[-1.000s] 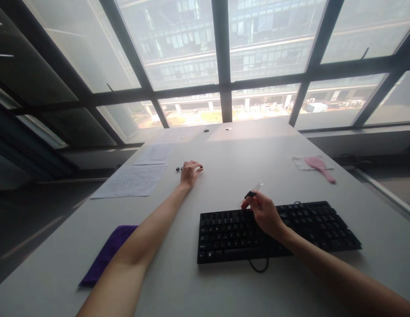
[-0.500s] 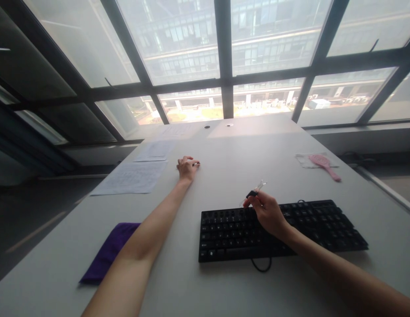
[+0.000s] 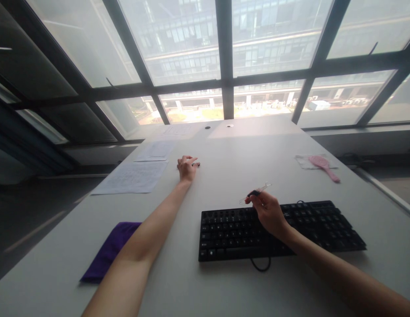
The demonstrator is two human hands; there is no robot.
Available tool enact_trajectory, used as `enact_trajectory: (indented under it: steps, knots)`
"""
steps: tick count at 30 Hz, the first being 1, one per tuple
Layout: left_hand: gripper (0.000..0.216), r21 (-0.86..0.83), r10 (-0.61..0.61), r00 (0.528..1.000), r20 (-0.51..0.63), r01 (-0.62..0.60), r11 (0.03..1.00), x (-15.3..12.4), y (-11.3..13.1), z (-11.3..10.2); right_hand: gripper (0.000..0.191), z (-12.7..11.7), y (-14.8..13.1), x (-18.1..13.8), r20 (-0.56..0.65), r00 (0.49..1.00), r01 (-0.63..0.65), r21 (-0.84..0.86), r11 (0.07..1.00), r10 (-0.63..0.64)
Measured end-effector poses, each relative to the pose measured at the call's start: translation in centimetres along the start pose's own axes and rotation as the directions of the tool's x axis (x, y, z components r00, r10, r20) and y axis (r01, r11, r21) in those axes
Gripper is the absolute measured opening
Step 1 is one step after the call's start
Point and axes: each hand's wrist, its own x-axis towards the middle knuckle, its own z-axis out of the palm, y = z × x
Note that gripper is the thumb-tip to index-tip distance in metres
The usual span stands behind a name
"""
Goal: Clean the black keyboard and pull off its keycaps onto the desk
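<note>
My left hand (image 3: 186,167) rests far out on the white table (image 3: 224,163), its fingers spread, index finger and thumb apart. A small dark spot shows by the thumb; I cannot make out whether it is a separate thing. My right hand (image 3: 267,210) is closed on a small, thin object with clear ends and a black middle (image 3: 254,193); its kind is unclear. That hand is over the top edge of a black keyboard (image 3: 231,229), covering some of its keys.
Under my left forearm lies a purple cloth pouch or folder (image 3: 108,255). Printed paper sheets (image 3: 132,176) line the left side. A pink hairbrush (image 3: 323,165) rests partly on a clear plastic bag (image 3: 302,161) at right. Beyond the table stand windows (image 3: 185,44). A keyboard cable (image 3: 261,267) loops at the front.
The thin object in my right hand has tilted flatter, its clear end moving slightly right. My left index finger has stretched out further while the hand stays in place.
</note>
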Motion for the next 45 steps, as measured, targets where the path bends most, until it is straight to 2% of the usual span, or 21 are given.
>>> enact_trajectory:
  steps: [4, 6, 8, 11, 13, 15, 18, 22, 26, 32, 36, 40, 45]
  knots:
    - [0.023, -0.041, 0.063, 0.998, -0.016, -0.064, 0.997, -1.8, 2.7, -1.5, 0.025, 0.2, 0.9, 0.1, -0.082, 0.997, -0.007, 0.069, 0.998, 0.013]
    - [0.018, -0.126, 0.183, 0.982, 0.041, -0.177, 0.976, -3.7, 5.0, -2.5, 0.025, 0.3, 1.1, 0.2, -0.102, 0.994, -0.021, 0.101, 0.995, 0.031]
    - [0.014, -0.239, 0.328, 0.934, 0.143, -0.289, 0.927, -6.1, 7.6, -3.8, 0.025, 0.3, 1.0, 0.3, -0.116, 0.992, -0.026, 0.122, 0.992, 0.04]
    - [0.014, -0.398, 0.492, 0.828, 0.269, -0.37, 0.84, -10.0, 11.2, -5.8, 0.025, 0.1, 0.6, 0.4, -0.136, 0.99, -0.024, 0.106, 0.994, 0.038]
    - [0.017, -0.474, 0.547, 0.79, 0.278, -0.383, 0.793, -12.1, 13.0, -6.8, 0.025, -0.1, 0.3, 0.4, -0.127, 0.991, -0.029, 0.095, 0.995, 0.041]
    - [0.017, -0.528, 0.574, 0.772, 0.272, -0.38, 0.76, -13.5, 13.9, -7.2, 0.025, -0.3, 0.1, 0.5, -0.096, 0.994, -0.041, 0.104, 0.994, 0.051]
    - [0.017, -0.574, 0.565, 0.78, 0.27, -0.34, 0.744, -14.4, 14.2, -7.1, 0.024, -0.7, 0.0, 0.6, -0.028, 0.998, -0.048, 0.1, 0.994, 0.051]
    - [0.018, -0.603, 0.541, 0.802, 0.253, -0.306, 0.736, -14.7, 13.8, -6.5, 0.021, -1.1, -0.1, 1.0, 0.081, 0.997, 0.002, -0.038, 0.999, 0.001]
    - [0.016, -0.601, 0.551, 0.8, 0.238, -0.324, 0.731, -15.1, 13.6, -6.4, 0.028, -1.1, -0.7, 1.2, 0.183, 0.979, 0.116, -0.131, 0.985, -0.091]
    - [0.017, -0.537, 0.587, 0.775, 0.236, -0.399, 0.743, -15.3, 13.8, -6.7, 0.027, -1.0, -0.8, 1.0, 0.306, 0.943, 0.188, -0.16, 0.969, -0.132]
    - [0.022, -0.526, 0.605, 0.753, 0.259, -0.416, 0.742, -15.5, 14.1, -7.3, 0.026, -1.0, -0.8, 0.5, 0.307, 0.937, 0.228, -0.184, 0.956, -0.164]
    - [0.028, -0.521, 0.588, 0.746, 0.313, -0.382, 0.763, -16.3, 14.5, -7.8, 0.026, -1.1, -0.7, 0.2, 0.283, 0.944, 0.229, -0.189, 0.955, -0.17]
    - [0.009, -0.575, 0.57, 0.754, 0.325, -0.321, 0.753, -16.9, 14.7, -7.9, 0.025, -1.0, -0.3, 0.1, 0.257, 0.955, 0.202, -0.2, 0.959, -0.147]
